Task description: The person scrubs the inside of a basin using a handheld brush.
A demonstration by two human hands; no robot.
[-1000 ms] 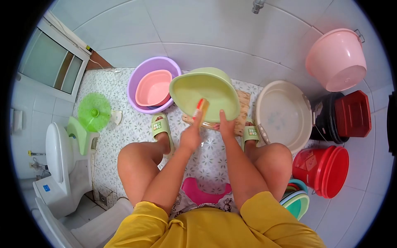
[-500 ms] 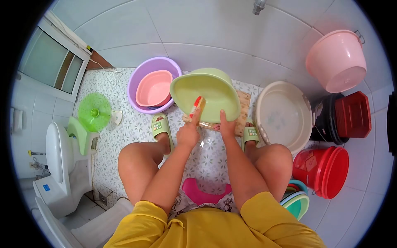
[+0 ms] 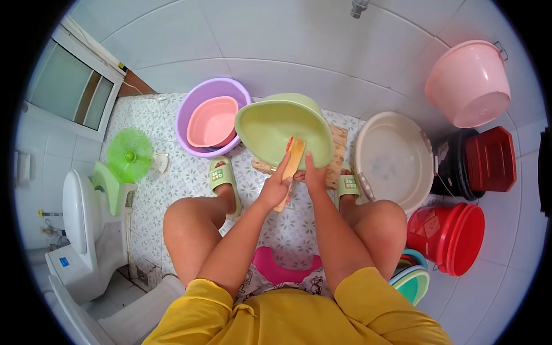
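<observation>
A pale green basin is tipped up with its inside facing me, above a wooden board on the floor. My right hand grips its near rim, thumb on the inside and fingers behind. My left hand is closed on what looks like a scrub brush with a long, flat yellow-orange back and some red at the far end. The brush lies across the basin's near rim, its top over the inner wall. Whether its underside touches the basin is hidden.
At left a purple basin holds a pink one. A large cream basin stands right, beside a red bucket and a pink bucket. My slippered feet flank the board. A toilet is far left.
My left hand has turned the brush, so its flat yellow-orange back now shows instead of the red-and-white side. It has moved right, nearer my right hand. The basin stays almost in place.
</observation>
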